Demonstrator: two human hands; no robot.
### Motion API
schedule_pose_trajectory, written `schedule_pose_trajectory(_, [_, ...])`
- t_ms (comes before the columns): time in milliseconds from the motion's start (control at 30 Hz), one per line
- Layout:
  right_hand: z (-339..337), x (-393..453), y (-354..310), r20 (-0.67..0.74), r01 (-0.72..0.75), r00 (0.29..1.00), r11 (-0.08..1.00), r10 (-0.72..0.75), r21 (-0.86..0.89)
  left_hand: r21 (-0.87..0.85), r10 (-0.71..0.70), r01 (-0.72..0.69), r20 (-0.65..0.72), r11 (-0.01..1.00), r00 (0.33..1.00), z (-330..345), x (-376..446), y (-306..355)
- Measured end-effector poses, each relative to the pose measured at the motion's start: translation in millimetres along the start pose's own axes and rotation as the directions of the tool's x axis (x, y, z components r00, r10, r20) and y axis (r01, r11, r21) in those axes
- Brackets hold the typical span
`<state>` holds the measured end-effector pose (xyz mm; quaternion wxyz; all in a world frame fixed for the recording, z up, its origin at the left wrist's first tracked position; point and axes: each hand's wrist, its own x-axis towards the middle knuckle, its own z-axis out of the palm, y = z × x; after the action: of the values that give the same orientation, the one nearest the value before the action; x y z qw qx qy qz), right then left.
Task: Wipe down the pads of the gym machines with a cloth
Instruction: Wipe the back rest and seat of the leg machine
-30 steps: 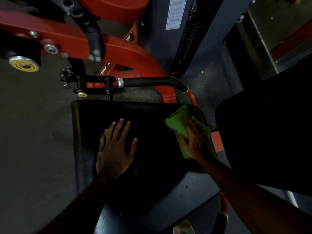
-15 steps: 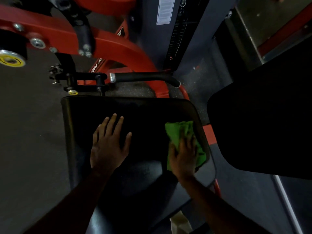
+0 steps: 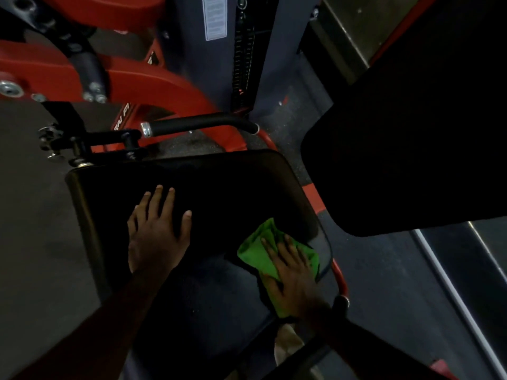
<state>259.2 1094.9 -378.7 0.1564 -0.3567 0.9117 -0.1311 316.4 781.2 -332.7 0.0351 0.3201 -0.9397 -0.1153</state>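
Below the head camera, in a dim gym bay, a black seat pad [image 3: 219, 193] fills the middle of the view, its vinyl dark and faintly glossy along the far edge and the rounded right corner; the left hand [image 3: 157, 231] lies flat on the pad's left half, fingers straight and slightly spread, holding nothing; the right hand [image 3: 295, 272] presses a green cloth [image 3: 258, 250] onto the pad near its right edge, fingers laid out straight over the fabric, the cloth bunched and folded beneath the palm with a green flap showing toward the wrist. Just beyond the pad's far edge runs a black handle bar [image 3: 197, 124] with a chrome end cap, joined to a dark adjustment bracket [image 3: 82, 144] at the left; behind these curves the red machine frame [image 3: 153, 83], bolted at the left with silver fasteners. Farther back stands a dark grey weight-stack tower [image 3: 260, 50] carrying a white label [image 3: 215, 17] whose print is too blurred to read. At the right a second large black pad [image 3: 411, 133] hangs over the scene, apart from the seat pad; a red tube [image 3: 338, 278] bends down beside the seat pad's right corner. The floor [image 3: 33, 215] is dark speckled rubber, greyer at the left and nearly black toward the lower right.
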Motion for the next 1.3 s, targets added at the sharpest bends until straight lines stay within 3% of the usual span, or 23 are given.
schedule_pose_trajectory(67, [-2.6, 3.8, 25.4, -0.054, -0.102, 0.993, 0.995, 0.101, -0.007, 0.011, 0.014, -0.014, -0.011, 1.000, 1.000, -0.3, 0.1, -1.0])
schedule_pose_trajectory(133, [0.8, 14.6, 19.5, -0.200, -0.467, 0.856, 0.879, 0.477, 0.099, 0.019, 0.029, -0.029, -0.012, 0.999, 0.999, -0.5, 2.8, -1.5])
schedule_pose_trajectory(200, [7.1, 25.2, -13.8, -0.168, -0.642, 0.729, 0.748, 0.663, 0.168, 0.018, 0.032, -0.032, -0.021, 0.999, 0.999, 1.1, 3.8, -0.1])
schedule_pose_trajectory(233, [9.3, 22.4, -29.2, -0.124, -0.600, 0.778, 0.787, 0.616, 0.144, 0.014, 0.036, -0.035, -0.030, 0.999, 0.999, 2.3, 2.7, 0.5])
schedule_pose_trajectory(300, [6.4, 8.0, -28.1, -0.063, -0.246, 0.966, 0.968, 0.249, 0.050, -0.002, 0.066, -0.066, -0.043, 0.998, 0.997, 4.3, -0.1, -0.3])
schedule_pose_trajectory(367, [-0.5, 3.6, 7.0, -0.017, 0.028, 0.999, 1.000, -0.028, -0.004, -0.021, 0.128, -0.129, -0.044, 0.991, 0.991, 5.5, -1.9, -3.0])
schedule_pose_trajectory(433, [0.1, 10.4, 35.6, -0.122, -0.151, 0.981, 0.988, 0.153, 0.025, -0.053, 0.176, -0.178, -0.040, 0.983, 0.984, 4.1, -6.6, -5.4])
schedule_pose_trajectory(500, [3.0, 17.9, 28.6, -0.219, -0.510, 0.814, 0.843, 0.538, 0.171, -0.098, 0.177, -0.182, -0.057, 0.978, 0.983, 1.8, -21.8, -3.2])
schedule_pose_trajectory(567, [10.0, 18.8, -15.0, -0.177, -0.640, 0.720, 0.740, 0.671, 0.205, -0.143, 0.150, -0.160, -0.077, 0.977, 0.986, 0.5, -46.6, -0.3])
schedule_pose_trajectory(600, [12.7, 10.9, -38.7, -0.168, -0.596, 0.764, 0.782, 0.622, 0.184, -0.168, 0.125, -0.138, -0.087, 0.976, 0.988, -0.9, -60.1, 0.0])
schedule_pose_trajectory(667, [17.1, -15.1, -61.5, -0.104, -0.247, 0.961, 0.964, 0.256, 0.098, -0.202, 0.045, -0.068, -0.116, 0.977, 0.992, -5.3, -84.5, -1.0])
schedule_pose_trajectory(733, [6.4, -24.4, -41.0, 0.016, 0.061, 0.998, 0.997, -0.062, 0.055, -0.208, -0.054, 0.026, -0.133, 0.978, 0.990, -11.0, -104.2, -2.9])
schedule_pose_trajectory(767, [7.4, -21.6, -26.4, 0.021, 0.077, 0.997, 0.997, -0.078, 0.031, -0.205, -0.090, 0.059, -0.146, 0.977, 0.985, -13.0, -111.8, -5.4])
schedule_pose_trajectory(833, [6.6, -9.7, -11.5, -0.080, -0.244, 0.965, 0.967, 0.250, 0.071, -0.197, -0.157, 0.121, -0.182, 0.973, 0.971, -14.4, -122.2, -10.0])
schedule_pose_trajectory(867, [7.1, -4.9, -16.8, -0.116, -0.440, 0.884, 0.889, 0.453, 0.124, -0.204, -0.207, 0.166, -0.200, 0.965, 0.958, -14.5, -125.2, -11.3])
schedule_pose_trajectory(933, [11.3, -0.7, -54.2, -0.106, -0.559, 0.807, 0.810, 0.581, 0.178, -0.257, -0.339, 0.280, -0.223, 0.925, 0.914, -16.0, -127.4, -15.8])
schedule_pose_trajectory(967, [12.5, -5.3, -74.4, -0.107, -0.493, 0.852, 0.854, 0.512, 0.164, -0.293, -0.408, 0.338, -0.225, 0.894, 0.885, -14.8, -126.5, -16.8])
schedule_pose_trajectory(1033, [16.1, -27.5, -102.3, -0.018, -0.100, 0.995, 0.990, 0.102, 0.098, -0.353, -0.511, 0.424, -0.203, 0.834, 0.835, -10.4, -128.3, -21.7])
schedule_pose_trajectory(1100, [7.2, -35.4, -94.2, 0.082, 0.270, 0.958, 0.962, -0.273, 0.053, -0.425, -0.545, 0.437, -0.174, 0.793, 0.820, -8.5, -131.1, -27.0])
schedule_pose_trajectory(1133, [7.1, -30.7, -83.9, 0.102, 0.342, 0.933, 0.939, -0.344, 0.038, -0.458, -0.563, 0.445, -0.158, 0.770, 0.811, -9.3, -132.1, -29.8])
schedule_pose_trajectory(1167, [9.8, -23.4, -74.1, 0.092, 0.317, 0.943, 0.948, -0.320, 0.041, -0.486, -0.590, 0.466, -0.134, 0.740, 0.796, -9.6, -131.4, -30.5])
schedule_pose_trajectory(1233, [11.9, -11.5, -73.0, -0.031, -0.001, 1.000, 0.991, 0.005, 0.134, -0.517, -0.628, 0.500, -0.097, 0.695, 0.772, -12.2, -133.1, -34.5])
schedule_pose_trajectory(1300, [16.2, -11.1, -103.1, -0.083, -0.277, 0.952, 0.944, 0.295, 0.177, -0.535, -0.628, 0.491, -0.098, 0.687, 0.772, -13.5, -136.2, -36.5])
